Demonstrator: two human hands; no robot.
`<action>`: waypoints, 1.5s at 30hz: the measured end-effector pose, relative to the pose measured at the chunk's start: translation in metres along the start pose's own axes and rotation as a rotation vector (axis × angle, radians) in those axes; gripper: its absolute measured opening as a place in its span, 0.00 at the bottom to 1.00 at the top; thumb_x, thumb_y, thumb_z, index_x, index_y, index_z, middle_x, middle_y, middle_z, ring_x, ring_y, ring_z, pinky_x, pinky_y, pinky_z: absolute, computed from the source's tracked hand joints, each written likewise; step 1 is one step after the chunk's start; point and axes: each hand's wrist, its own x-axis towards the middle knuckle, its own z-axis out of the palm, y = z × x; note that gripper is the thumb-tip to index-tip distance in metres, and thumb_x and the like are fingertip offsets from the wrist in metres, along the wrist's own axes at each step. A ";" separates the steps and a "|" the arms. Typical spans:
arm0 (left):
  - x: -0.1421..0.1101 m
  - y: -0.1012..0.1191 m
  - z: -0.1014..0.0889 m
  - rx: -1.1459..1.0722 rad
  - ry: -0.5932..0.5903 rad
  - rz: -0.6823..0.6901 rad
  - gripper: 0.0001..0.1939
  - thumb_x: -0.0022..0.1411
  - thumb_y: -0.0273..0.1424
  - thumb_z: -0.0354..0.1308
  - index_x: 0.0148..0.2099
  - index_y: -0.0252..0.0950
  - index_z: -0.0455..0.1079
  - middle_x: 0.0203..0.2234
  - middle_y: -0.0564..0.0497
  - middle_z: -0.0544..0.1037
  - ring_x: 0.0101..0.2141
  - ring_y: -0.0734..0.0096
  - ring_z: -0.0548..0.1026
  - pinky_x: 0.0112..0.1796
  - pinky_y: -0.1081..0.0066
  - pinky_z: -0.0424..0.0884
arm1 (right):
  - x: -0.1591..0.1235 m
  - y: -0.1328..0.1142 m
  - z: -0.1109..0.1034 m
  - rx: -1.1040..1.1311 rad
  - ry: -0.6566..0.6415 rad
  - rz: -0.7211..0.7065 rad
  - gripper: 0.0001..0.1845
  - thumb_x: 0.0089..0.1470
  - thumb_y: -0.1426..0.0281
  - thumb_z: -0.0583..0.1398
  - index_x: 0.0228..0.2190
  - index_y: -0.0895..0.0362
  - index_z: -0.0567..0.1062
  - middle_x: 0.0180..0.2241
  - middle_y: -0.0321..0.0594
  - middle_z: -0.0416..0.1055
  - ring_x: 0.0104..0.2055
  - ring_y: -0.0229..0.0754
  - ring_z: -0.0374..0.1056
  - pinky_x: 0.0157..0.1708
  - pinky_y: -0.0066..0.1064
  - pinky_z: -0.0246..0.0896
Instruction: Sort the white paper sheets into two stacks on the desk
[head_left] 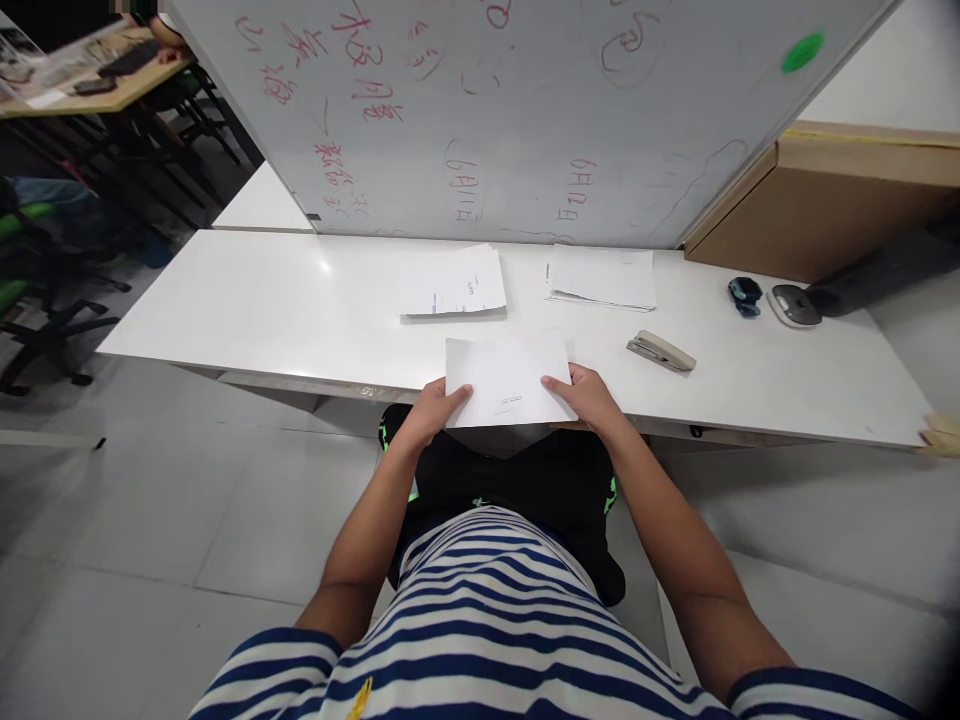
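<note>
A white sheet of paper point(507, 372) with a little small print is held level over the table's front edge; whether it is one sheet or several I cannot tell. My left hand point(433, 408) grips its left edge, thumb on top and fingers underneath. At the opposite edge my right hand point(589, 395) pinches it the same way. Beyond the held paper lies a stack of printed papers point(455, 282), and to its right a second stack of papers point(600, 277). A beige stapler point(661, 351) rests on the table to the right of my right hand.
The white table point(300, 300) runs across in front of me, with a whiteboard point(480, 130) standing along its back. At right are a dark blue watch-like object point(745, 296), a grey rounded device point(795, 304) and a cardboard box point(817, 210). Office chairs point(45, 290) stand at left.
</note>
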 end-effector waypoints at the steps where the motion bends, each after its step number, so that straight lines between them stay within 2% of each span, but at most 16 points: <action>1: -0.002 -0.003 0.003 -0.020 0.006 -0.002 0.24 0.56 0.46 0.62 0.47 0.32 0.74 0.43 0.42 0.80 0.40 0.58 0.77 0.37 0.66 0.73 | -0.001 -0.001 0.000 -0.043 0.008 -0.009 0.20 0.51 0.55 0.61 0.40 0.56 0.75 0.40 0.43 0.77 0.38 0.49 0.73 0.35 0.37 0.66; 7: -0.016 -0.028 0.025 -0.157 0.039 -0.099 0.25 0.61 0.46 0.57 0.50 0.30 0.73 0.37 0.42 0.81 0.35 0.60 0.78 0.32 0.67 0.74 | -0.016 -0.014 0.010 -0.534 0.150 -0.031 0.17 0.56 0.56 0.54 0.36 0.56 0.73 0.36 0.47 0.75 0.38 0.52 0.70 0.33 0.35 0.61; 10: -0.018 -0.039 0.033 -0.288 0.034 -0.153 0.24 0.63 0.45 0.56 0.50 0.30 0.73 0.39 0.41 0.81 0.37 0.59 0.79 0.36 0.66 0.75 | -0.023 -0.015 0.016 -0.696 0.166 -0.009 0.17 0.59 0.56 0.52 0.38 0.56 0.71 0.35 0.49 0.75 0.37 0.54 0.70 0.32 0.35 0.58; 14: -0.014 -0.040 0.034 -0.443 0.000 -0.237 0.24 0.64 0.44 0.55 0.50 0.29 0.72 0.42 0.39 0.80 0.40 0.59 0.79 0.41 0.65 0.76 | -0.028 -0.012 0.017 -0.724 0.138 0.014 0.17 0.60 0.56 0.50 0.35 0.56 0.70 0.33 0.50 0.74 0.38 0.54 0.70 0.32 0.35 0.59; 19: -0.012 -0.036 0.034 -0.515 -0.060 -0.325 0.24 0.63 0.45 0.56 0.53 0.32 0.69 0.46 0.39 0.77 0.41 0.59 0.78 0.37 0.64 0.78 | -0.033 -0.010 0.016 -0.721 0.127 0.062 0.17 0.59 0.55 0.50 0.34 0.55 0.69 0.34 0.50 0.73 0.39 0.55 0.70 0.33 0.36 0.59; 22: -0.014 -0.036 0.036 -0.506 -0.077 -0.315 0.24 0.64 0.45 0.56 0.51 0.30 0.69 0.43 0.38 0.78 0.38 0.61 0.79 0.33 0.65 0.78 | -0.031 -0.010 0.011 -0.736 0.125 0.076 0.22 0.59 0.51 0.49 0.35 0.55 0.70 0.33 0.49 0.73 0.38 0.55 0.70 0.33 0.38 0.59; 24: -0.015 -0.036 0.037 -0.479 -0.079 -0.281 0.24 0.64 0.44 0.56 0.51 0.28 0.69 0.38 0.38 0.79 0.35 0.62 0.78 0.31 0.68 0.77 | -0.025 -0.008 -0.002 -0.709 0.199 0.066 0.25 0.59 0.48 0.47 0.36 0.54 0.71 0.35 0.48 0.73 0.38 0.54 0.70 0.35 0.39 0.60; 25: -0.016 -0.036 0.037 -0.457 -0.079 -0.262 0.24 0.64 0.44 0.56 0.50 0.27 0.69 0.36 0.39 0.80 0.34 0.63 0.78 0.30 0.69 0.77 | -0.020 -0.005 -0.012 -0.700 0.293 0.044 0.25 0.60 0.49 0.47 0.38 0.54 0.72 0.37 0.48 0.72 0.40 0.54 0.69 0.36 0.40 0.61; 28: -0.019 -0.032 0.034 -0.347 -0.107 -0.238 0.23 0.63 0.44 0.57 0.47 0.26 0.71 0.29 0.42 0.80 0.28 0.64 0.77 0.26 0.70 0.74 | -0.001 0.006 -0.055 -0.775 0.684 -0.072 0.20 0.61 0.60 0.49 0.47 0.57 0.70 0.50 0.54 0.67 0.52 0.57 0.63 0.47 0.46 0.58; 29: -0.020 -0.030 0.032 -0.306 -0.139 -0.243 0.23 0.63 0.45 0.57 0.45 0.26 0.72 0.28 0.42 0.79 0.26 0.65 0.76 0.25 0.70 0.73 | 0.006 0.011 -0.071 -0.834 0.751 -0.096 0.20 0.59 0.64 0.51 0.50 0.57 0.68 0.54 0.55 0.64 0.56 0.59 0.59 0.49 0.50 0.56; 30: -0.020 -0.028 0.031 -0.271 -0.183 -0.247 0.24 0.62 0.46 0.57 0.43 0.26 0.73 0.27 0.43 0.79 0.25 0.66 0.76 0.25 0.70 0.72 | 0.012 0.016 -0.087 -0.891 0.749 -0.093 0.21 0.57 0.67 0.53 0.52 0.59 0.67 0.56 0.57 0.62 0.58 0.61 0.56 0.51 0.53 0.53; 33: -0.019 -0.019 0.029 -0.218 -0.340 -0.256 0.24 0.59 0.47 0.59 0.40 0.27 0.75 0.30 0.43 0.80 0.27 0.67 0.76 0.26 0.72 0.72 | 0.029 0.026 -0.121 -0.989 0.485 0.033 0.20 0.55 0.71 0.53 0.49 0.62 0.70 0.49 0.60 0.68 0.52 0.62 0.62 0.47 0.52 0.57; 36: -0.014 -0.011 0.035 -0.225 -0.483 -0.278 0.23 0.56 0.46 0.63 0.40 0.29 0.75 0.32 0.44 0.80 0.29 0.68 0.77 0.28 0.73 0.72 | 0.040 0.025 -0.128 -0.965 0.270 0.001 0.17 0.55 0.70 0.54 0.46 0.59 0.72 0.45 0.54 0.71 0.46 0.55 0.67 0.44 0.43 0.61; 38: -0.008 -0.007 0.044 -0.233 -0.549 -0.299 0.22 0.54 0.46 0.65 0.38 0.29 0.74 0.29 0.45 0.79 0.27 0.69 0.76 0.26 0.73 0.73 | 0.045 0.018 -0.119 -0.904 0.164 -0.101 0.16 0.53 0.70 0.56 0.44 0.57 0.74 0.46 0.49 0.72 0.46 0.52 0.67 0.45 0.39 0.60; 41: 0.002 -0.007 0.059 -0.225 -0.613 -0.337 0.20 0.54 0.44 0.66 0.35 0.29 0.73 0.25 0.46 0.77 0.24 0.70 0.75 0.23 0.73 0.73 | 0.052 0.002 -0.094 -0.800 0.001 -0.230 0.14 0.51 0.71 0.58 0.41 0.56 0.75 0.45 0.45 0.72 0.46 0.48 0.67 0.46 0.35 0.60; 45: 0.009 -0.011 0.069 -0.254 -0.671 -0.363 0.18 0.56 0.42 0.65 0.34 0.29 0.72 0.22 0.47 0.76 0.21 0.71 0.74 0.20 0.75 0.73 | 0.061 -0.014 -0.059 -0.678 -0.136 -0.315 0.14 0.48 0.72 0.59 0.39 0.54 0.77 0.44 0.42 0.73 0.45 0.46 0.67 0.46 0.35 0.61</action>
